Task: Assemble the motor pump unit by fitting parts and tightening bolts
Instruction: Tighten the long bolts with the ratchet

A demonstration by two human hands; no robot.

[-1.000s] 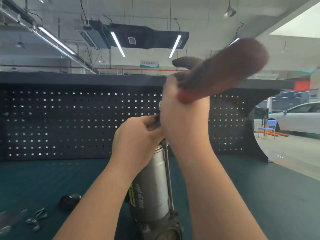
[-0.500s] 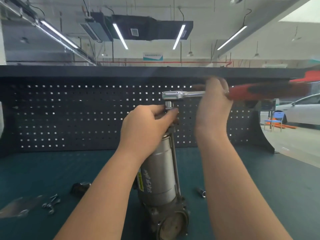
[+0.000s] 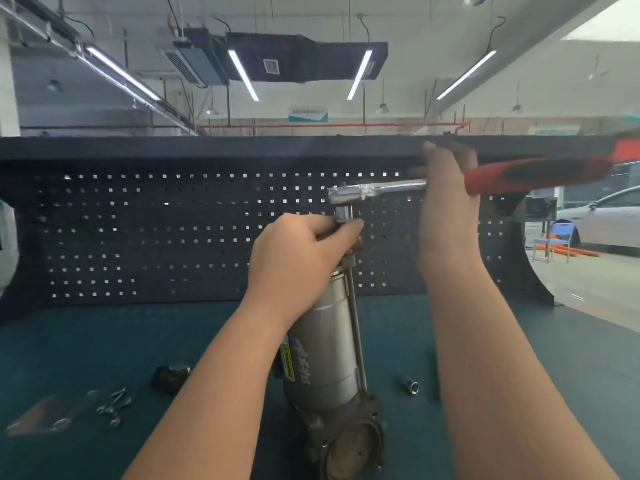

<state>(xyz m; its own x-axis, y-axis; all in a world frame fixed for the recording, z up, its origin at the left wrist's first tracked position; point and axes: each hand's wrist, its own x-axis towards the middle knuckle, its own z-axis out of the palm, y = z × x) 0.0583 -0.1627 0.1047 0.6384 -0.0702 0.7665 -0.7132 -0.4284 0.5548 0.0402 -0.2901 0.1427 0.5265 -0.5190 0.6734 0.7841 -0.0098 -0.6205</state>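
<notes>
Currently tightening | motor pump unit (image 3: 325, 358) upright, mid-bench | my left hand (image 3: 298, 251) clasps its top, steadying it against torque | my right hand (image 3: 446, 202) grips ratchet wrench (image 3: 381, 188), socket seated on top bolt | spare socket (image 3: 411, 386) near right.

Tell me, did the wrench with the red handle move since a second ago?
Yes. The ratchet wrench swung down from pointing up past the pegboard's top edge to lying level across it, handle pointing right.

Dark pegboard (image 3: 173, 237), strip lights (image 3: 242, 74), perhaps a garage.
</notes>
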